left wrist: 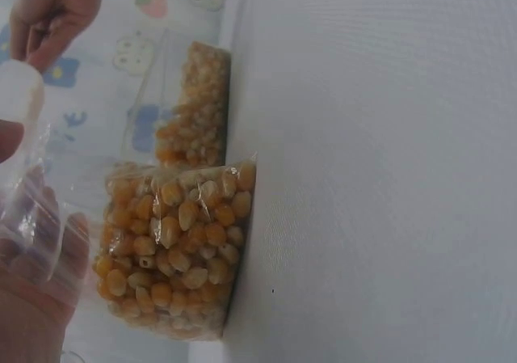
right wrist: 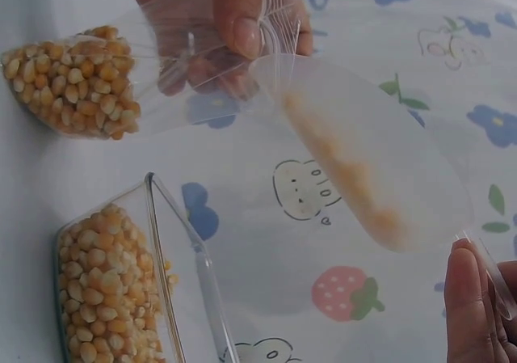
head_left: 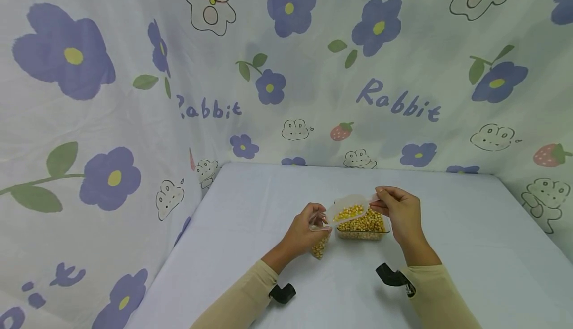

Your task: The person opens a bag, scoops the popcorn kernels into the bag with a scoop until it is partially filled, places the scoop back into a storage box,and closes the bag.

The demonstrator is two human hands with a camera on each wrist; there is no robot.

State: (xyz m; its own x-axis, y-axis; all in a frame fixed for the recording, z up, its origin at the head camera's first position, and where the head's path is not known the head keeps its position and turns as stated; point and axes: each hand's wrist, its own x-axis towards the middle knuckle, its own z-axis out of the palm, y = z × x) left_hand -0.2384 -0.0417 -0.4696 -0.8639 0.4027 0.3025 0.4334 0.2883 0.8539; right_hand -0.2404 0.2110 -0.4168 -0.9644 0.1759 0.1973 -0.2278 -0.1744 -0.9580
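My left hand grips a clear zip bag by its top edge. Corn kernels fill the bag's lower part, and its bottom is at the white table. In my right hand the handle of a translucent white scoop is pinched between thumb and fingers. The scoop carries a row of yellow kernels, and its front end is at the bag's mouth. Below the scoop stands a clear rectangular container holding more corn kernels.
A white cloth covers the table. Behind and to the left hangs a curtain printed with flowers and rabbits. Black wrist mounts stick out from both sleeves.
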